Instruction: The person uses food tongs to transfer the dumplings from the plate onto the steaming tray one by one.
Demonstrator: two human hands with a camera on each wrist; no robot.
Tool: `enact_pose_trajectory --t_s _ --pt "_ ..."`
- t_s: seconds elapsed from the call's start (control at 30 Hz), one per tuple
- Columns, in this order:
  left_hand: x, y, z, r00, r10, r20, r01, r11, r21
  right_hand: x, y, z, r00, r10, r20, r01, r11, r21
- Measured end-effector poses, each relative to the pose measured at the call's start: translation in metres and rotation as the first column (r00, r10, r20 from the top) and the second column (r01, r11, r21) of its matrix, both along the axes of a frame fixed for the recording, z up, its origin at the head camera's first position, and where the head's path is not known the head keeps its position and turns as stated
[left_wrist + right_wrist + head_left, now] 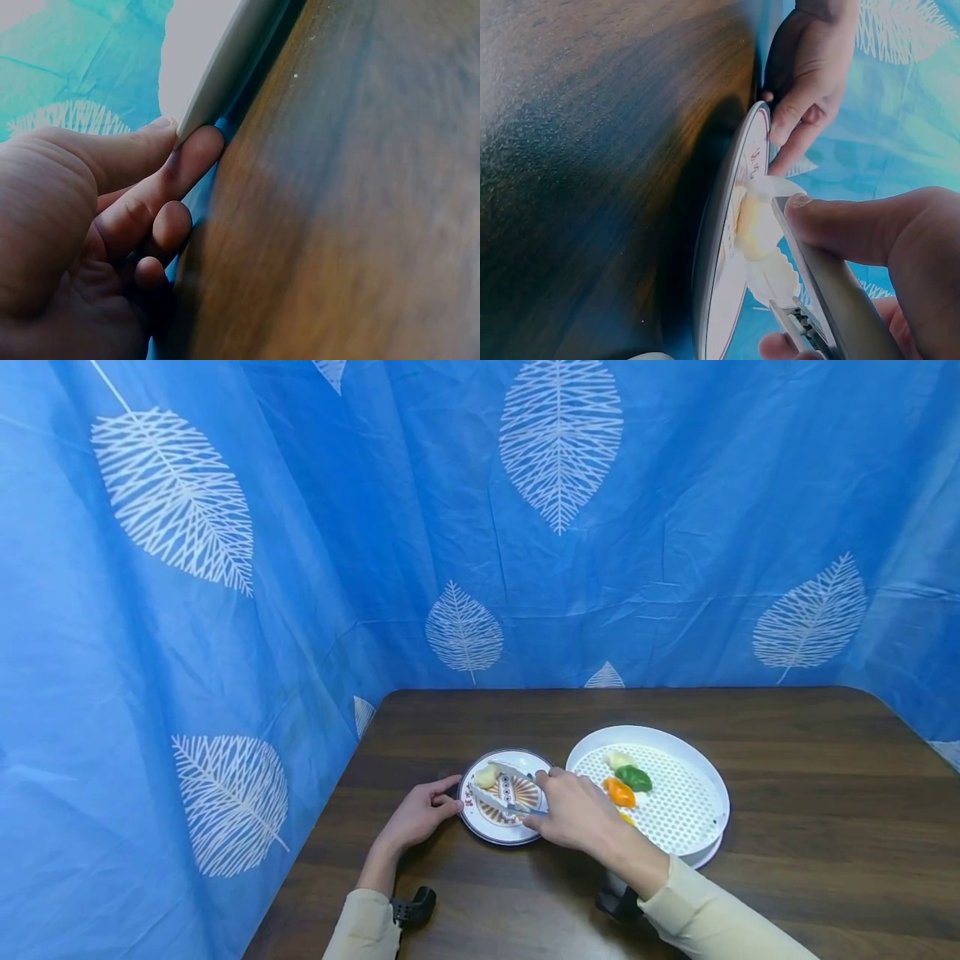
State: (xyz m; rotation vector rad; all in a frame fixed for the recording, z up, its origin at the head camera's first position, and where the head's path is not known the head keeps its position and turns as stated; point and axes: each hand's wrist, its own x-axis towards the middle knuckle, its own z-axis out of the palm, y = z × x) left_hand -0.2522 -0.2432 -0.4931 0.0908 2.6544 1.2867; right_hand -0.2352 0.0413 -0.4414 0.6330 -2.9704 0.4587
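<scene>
My left hand [417, 814] pinches the near-left rim of a round white plate [489, 832] with a printed fan pattern. In the left wrist view, the thumb lies over the plate's edge [204, 94] and the index finger under it. My right hand [576, 810] holds a pair of tongs [491, 799], their two arms spread over the plate. A small pale-yellow piece [486, 776] sits near the plate's left side, between the tong tips. The right wrist view shows the tongs' metal handle [844, 300] under the thumb and pale scalloped tips around the piece.
Just right of the plate stands a round white tray [720, 797] with a perforated bottom. In it lie a green pepper-like piece [634, 777], an orange one [619, 792], a pale one [619, 759] and a partly hidden yellow one [627, 817]. Blue leaf-print curtain [465, 527] surrounds the wooden table [825, 827].
</scene>
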Motion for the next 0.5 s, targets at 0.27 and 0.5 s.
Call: enact_pose_trajectory --t_s 0.27,0.5 --pt "0.000 0.000 0.000 1.000 0.002 0.006 -0.002 1.000 0.005 0.004 0.009 0.007 0.999 -0.018 0.042 0.019 1.000 -0.023" --pt "-0.001 0.001 0.002 1.000 0.014 0.023 -0.014 1.000 0.006 0.017 0.034 0.018 1.000 -0.012 -0.008 0.011 0.998 -0.068"
